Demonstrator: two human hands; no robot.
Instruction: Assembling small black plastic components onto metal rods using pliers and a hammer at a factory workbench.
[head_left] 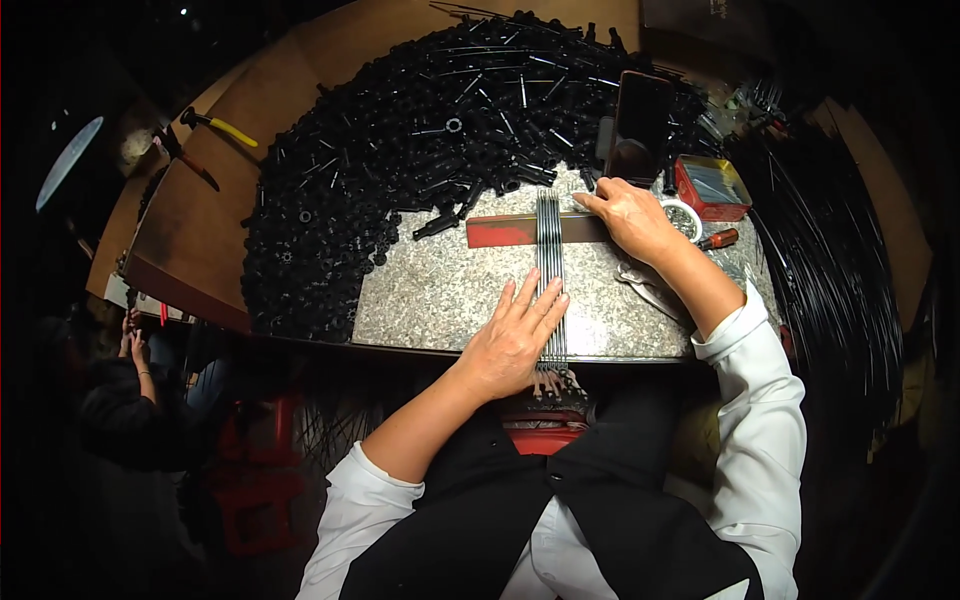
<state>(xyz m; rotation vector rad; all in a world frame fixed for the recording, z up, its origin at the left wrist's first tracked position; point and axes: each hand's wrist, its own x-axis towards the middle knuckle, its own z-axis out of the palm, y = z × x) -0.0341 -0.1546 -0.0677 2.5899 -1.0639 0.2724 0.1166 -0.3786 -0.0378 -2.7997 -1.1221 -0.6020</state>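
A row of thin dark metal rods (549,255) lies side by side across a red and brown bar (500,232) on a speckled stone slab (420,300). Their near ends stick out past the slab's front edge. My left hand (508,340) rests flat on the rods near that edge, fingers stretched out and slightly apart. Over the bar's right end is my right hand (635,222), its fingers curled and thumb pointing left toward the rods' far ends. Whatever its fingertips hold, if anything, is too small to make out.
A large heap of black plastic parts (400,140) curves around the slab. To the right are a phone (640,125), red tin (712,188), white ring (682,218), screwdriver (718,239) and long black rods (830,270). A yellow-handled hammer (222,127) lies left; another person's hands (135,338) show beyond.
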